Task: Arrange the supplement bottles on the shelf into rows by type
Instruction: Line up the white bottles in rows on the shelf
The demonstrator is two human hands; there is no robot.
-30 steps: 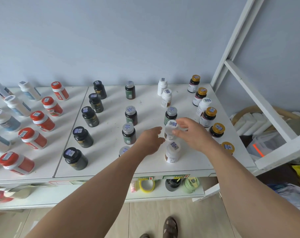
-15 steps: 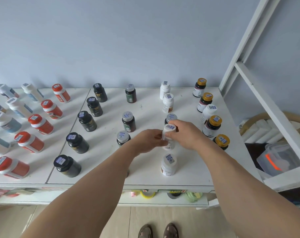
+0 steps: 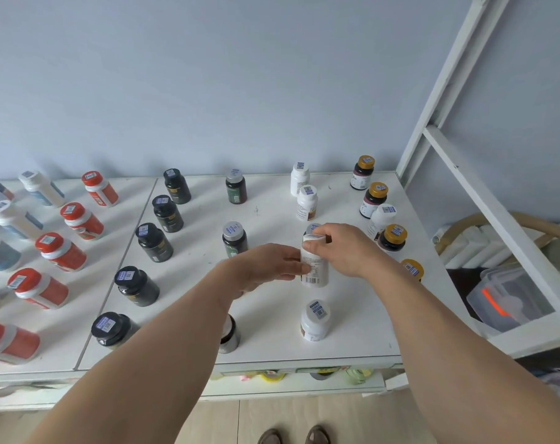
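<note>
Both hands hold one white supplement bottle [image 3: 317,274] upright over the white shelf top [image 3: 272,213]. My right hand [image 3: 342,248] grips its cap from above; my left hand [image 3: 265,267] closes on its left side. Another white bottle [image 3: 315,320] stands just in front of it, and two more [image 3: 306,202] stand behind. A grey-capped dark bottle [image 3: 313,228] is partly hidden behind my right hand. Rows of black bottles [image 3: 153,242], grey-capped dark bottles [image 3: 234,238] and gold-capped bottles [image 3: 392,238] run front to back.
Red-capped orange bottles [image 3: 62,251] and white-and-blue bottles [image 3: 15,219] fill the left panel. One white bottle [image 3: 381,219] stands in the gold-capped row. A white ladder frame [image 3: 483,200] rises at the right, with a clear plastic bin [image 3: 509,299] below. Tape rolls lie on a lower ledge.
My left hand has come in and closed on the side of the white bottle that my right hand was holding alone. The bottle now stands upright behind the front white bottle.
</note>
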